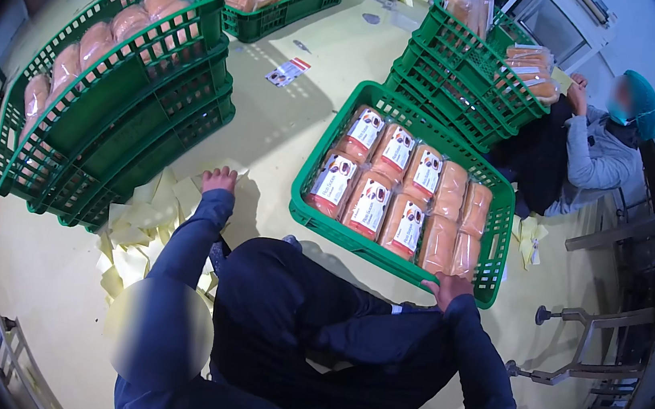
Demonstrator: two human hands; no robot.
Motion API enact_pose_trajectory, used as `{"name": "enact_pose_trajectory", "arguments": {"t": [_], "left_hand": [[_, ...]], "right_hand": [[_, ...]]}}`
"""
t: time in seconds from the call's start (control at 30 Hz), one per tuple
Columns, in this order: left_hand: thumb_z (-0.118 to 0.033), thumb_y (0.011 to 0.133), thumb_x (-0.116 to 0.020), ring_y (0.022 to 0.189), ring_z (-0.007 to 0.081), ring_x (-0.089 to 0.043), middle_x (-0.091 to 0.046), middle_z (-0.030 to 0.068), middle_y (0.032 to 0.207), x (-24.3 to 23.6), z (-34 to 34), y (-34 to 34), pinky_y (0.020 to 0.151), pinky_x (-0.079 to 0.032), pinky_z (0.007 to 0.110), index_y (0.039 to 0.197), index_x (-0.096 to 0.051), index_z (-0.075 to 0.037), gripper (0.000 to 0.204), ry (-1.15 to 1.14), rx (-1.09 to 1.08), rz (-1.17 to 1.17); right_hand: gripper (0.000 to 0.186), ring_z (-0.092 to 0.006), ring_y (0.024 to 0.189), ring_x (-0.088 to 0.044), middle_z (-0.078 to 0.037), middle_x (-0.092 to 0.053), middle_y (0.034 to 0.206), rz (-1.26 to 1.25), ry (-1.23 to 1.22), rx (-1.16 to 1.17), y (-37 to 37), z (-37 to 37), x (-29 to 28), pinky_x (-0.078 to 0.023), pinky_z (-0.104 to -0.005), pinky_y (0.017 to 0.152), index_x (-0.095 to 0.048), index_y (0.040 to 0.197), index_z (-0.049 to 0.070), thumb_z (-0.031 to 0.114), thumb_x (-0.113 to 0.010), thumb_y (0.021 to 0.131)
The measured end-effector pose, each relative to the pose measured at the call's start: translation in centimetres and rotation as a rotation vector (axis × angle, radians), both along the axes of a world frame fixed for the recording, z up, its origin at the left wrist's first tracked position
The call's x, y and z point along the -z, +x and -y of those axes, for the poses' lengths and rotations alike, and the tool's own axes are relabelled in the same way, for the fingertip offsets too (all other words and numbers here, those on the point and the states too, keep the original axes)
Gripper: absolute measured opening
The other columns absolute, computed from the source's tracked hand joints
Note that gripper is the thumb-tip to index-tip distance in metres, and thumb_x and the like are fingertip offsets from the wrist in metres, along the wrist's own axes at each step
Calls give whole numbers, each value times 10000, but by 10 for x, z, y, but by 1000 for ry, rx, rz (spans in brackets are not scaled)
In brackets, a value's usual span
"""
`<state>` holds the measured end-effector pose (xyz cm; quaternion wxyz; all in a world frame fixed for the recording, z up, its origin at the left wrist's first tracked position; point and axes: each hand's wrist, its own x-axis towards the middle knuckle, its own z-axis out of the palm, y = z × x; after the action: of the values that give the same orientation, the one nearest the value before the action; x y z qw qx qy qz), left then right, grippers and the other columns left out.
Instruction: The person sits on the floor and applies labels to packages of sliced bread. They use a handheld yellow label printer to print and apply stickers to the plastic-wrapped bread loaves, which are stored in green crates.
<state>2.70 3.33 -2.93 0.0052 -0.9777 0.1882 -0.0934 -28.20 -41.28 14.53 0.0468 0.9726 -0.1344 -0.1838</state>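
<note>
A green plastic crate in front of me holds several bagged bread loaves; those on the left and middle carry white labels, those at the right show none. My right hand grips the crate's near rim at its right corner, thumb and fingers round the edge. Out to the left, my left hand hangs with fingers apart and nothing in it, above loose yellow paper sheets on the floor. My crossed legs in dark trousers are below the crate.
Stacked crates of bagged loaves stand at left, with more stacks behind my crate and another crate farther back. A person in a green cap sits at right, holding paper. Metal frames line the right side; other people's arms show at the top.
</note>
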Motion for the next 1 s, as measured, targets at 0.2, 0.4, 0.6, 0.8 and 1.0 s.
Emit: {"name": "enact_pose_trajectory", "arguments": {"t": [0.2, 0.4, 0.6, 0.8, 1.0], "left_hand": [[-113, 643, -574, 976, 260, -528, -583, 70, 919, -45, -96, -60, 875, -365, 434, 920, -635, -126, 284, -65, -50, -39], [-175, 703, -602, 1177, 375, -419, -479, 195, 1230, -65, -175, -211, 998, -294, 513, 1117, -581, -66, 429, -442, -94, -14], [-301, 718, -587, 1361, 360, -207, -221, 209, 1461, -17, -169, -383, 1072, -116, 590, 1297, -470, -150, 610, -209, 195, -288], [-381, 841, -492, 1254, 377, -372, -320, 204, 1418, -5, -182, -343, 1026, -264, 563, 1415, -326, -205, 623, -448, -229, -422], [-278, 821, -563, 1327, 325, -280, -322, 186, 1413, 0, -238, -358, 1087, -164, 517, 1310, -448, -126, 525, -455, -433, -101]], "right_hand": [[501, -336, 826, -635, -155, -664, 842, 20, -14, 136, 0, -13, 8, -492, -440, 735, -662, 979, 100, 559, -550, 812], [453, -319, 926, -621, -165, -652, 973, 120, 27, 290, -4, -13, 11, -476, -411, 832, -651, 1033, 76, 446, -653, 770], [473, -309, 982, -611, -181, -636, 1048, 447, 226, 75, 42, -20, 2, -464, -368, 889, -634, 1087, 39, 308, -728, 710], [323, -205, 919, -617, -140, -655, 1036, 576, 363, -246, 136, -11, -56, -476, -305, 850, -623, 1101, 5, 131, -660, 806], [383, -194, 1088, -549, -119, -590, 1172, 219, 575, -213, 201, -67, -117, -413, -329, 965, -546, 1207, -9, 126, -618, 856]]}}
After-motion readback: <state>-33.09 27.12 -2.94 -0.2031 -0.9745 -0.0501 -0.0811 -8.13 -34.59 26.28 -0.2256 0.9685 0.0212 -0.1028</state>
